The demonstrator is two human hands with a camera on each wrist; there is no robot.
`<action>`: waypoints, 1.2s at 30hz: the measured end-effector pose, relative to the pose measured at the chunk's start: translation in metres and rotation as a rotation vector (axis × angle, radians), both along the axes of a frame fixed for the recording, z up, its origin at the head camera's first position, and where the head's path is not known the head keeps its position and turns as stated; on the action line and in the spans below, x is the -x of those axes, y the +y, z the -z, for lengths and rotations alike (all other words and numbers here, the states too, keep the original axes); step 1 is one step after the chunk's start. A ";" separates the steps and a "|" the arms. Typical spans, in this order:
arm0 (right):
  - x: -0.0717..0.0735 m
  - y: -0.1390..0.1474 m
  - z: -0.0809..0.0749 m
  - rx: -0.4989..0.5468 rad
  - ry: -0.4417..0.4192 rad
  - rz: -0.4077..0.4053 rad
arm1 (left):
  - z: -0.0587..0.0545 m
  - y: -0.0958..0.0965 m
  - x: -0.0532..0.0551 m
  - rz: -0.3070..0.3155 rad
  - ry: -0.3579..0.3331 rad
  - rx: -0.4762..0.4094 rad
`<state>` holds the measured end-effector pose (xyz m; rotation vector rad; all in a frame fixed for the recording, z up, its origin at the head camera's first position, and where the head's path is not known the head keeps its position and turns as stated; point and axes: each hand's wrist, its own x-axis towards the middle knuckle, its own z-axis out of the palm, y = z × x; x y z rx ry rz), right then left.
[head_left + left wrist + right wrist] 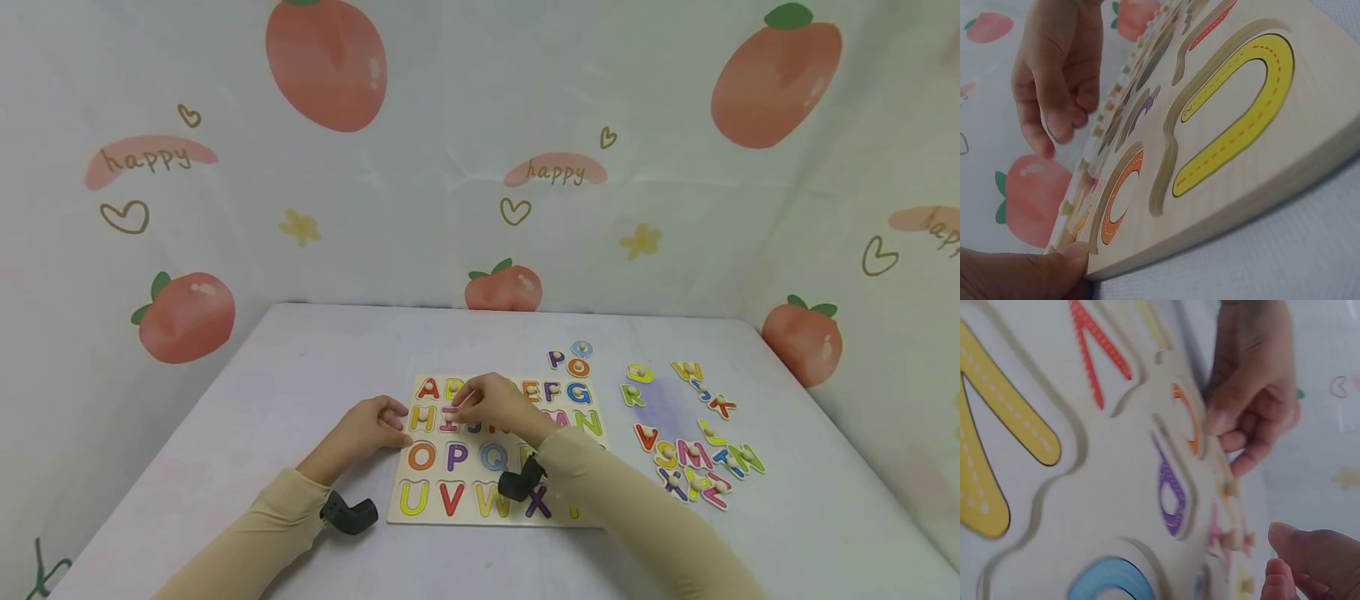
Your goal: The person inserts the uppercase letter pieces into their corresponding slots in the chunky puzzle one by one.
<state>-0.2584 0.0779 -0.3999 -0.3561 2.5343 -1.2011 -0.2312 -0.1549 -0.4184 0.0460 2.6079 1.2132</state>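
A wooden alphabet puzzle board (431,524) lies on the table, with colourful letters in rows. My left hand (369,429) is at the board's left edge; its thumb (1075,251) touches the edge near the orange O recess (1110,206). Over the upper rows hovers my right hand (491,404), fingertips just above the pink letter I (448,425). In the right wrist view, a small gap shows between the right hand's thumb (1285,537) and the nearby knobs (1235,540). I see nothing in its grasp. It hides several letters behind it.
Loose knobbed letters lie right of the board, including a red V (647,437), a pink M (693,454) and a green R (632,395). Behind the board's far right corner are a purple P (556,359) and an orange O (578,368). A patterned cloth (420,208) hangs behind.
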 end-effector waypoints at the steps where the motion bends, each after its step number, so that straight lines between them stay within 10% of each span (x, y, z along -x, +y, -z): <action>1: -0.001 0.004 -0.003 0.003 0.011 0.003 | 0.001 0.000 0.000 -0.004 0.000 -0.001; 13: -0.008 0.088 -0.027 0.132 0.034 0.111 | 0.000 0.000 0.001 -0.020 -0.016 0.014; 36: -0.014 0.277 -0.026 0.030 0.062 0.366 | 0.002 0.002 0.004 -0.022 -0.017 0.014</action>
